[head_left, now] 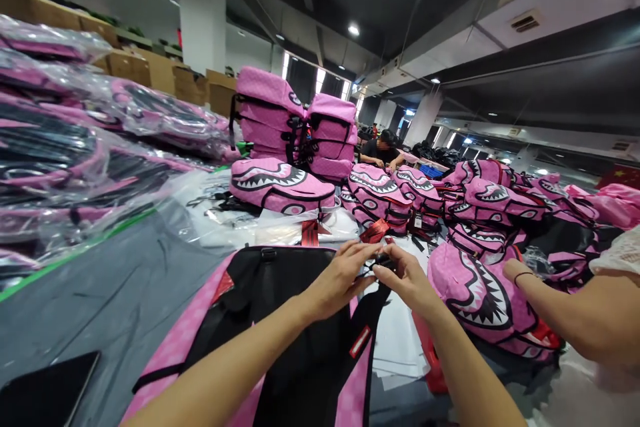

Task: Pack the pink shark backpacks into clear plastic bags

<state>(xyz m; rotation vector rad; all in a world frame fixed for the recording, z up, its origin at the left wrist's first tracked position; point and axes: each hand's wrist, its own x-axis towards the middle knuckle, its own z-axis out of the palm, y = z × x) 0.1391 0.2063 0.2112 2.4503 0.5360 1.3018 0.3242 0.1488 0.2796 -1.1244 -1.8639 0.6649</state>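
A pink-and-black backpack (300, 347) lies back side up before me, its black straps showing. At its far right corner my left hand (340, 280) and my right hand (407, 280) meet, fingers closed. Between their fingertips is a small dark piece (383, 260), seemingly a fitting at the end of the black shoulder strap (374, 310); its exact shape is partly hidden by the fingers. A small red label (360, 341) sits on that strap.
Plastic-wrapped backpacks (50, 153) are piled at the left. Pink shark-mouth backpacks (280, 183) and stacked pink bags (270, 107) stand ahead. A co-worker's arm (560, 307) reaches onto a backpack (480, 293) at the right. A dark phone-like slab (50, 387) lies near left.
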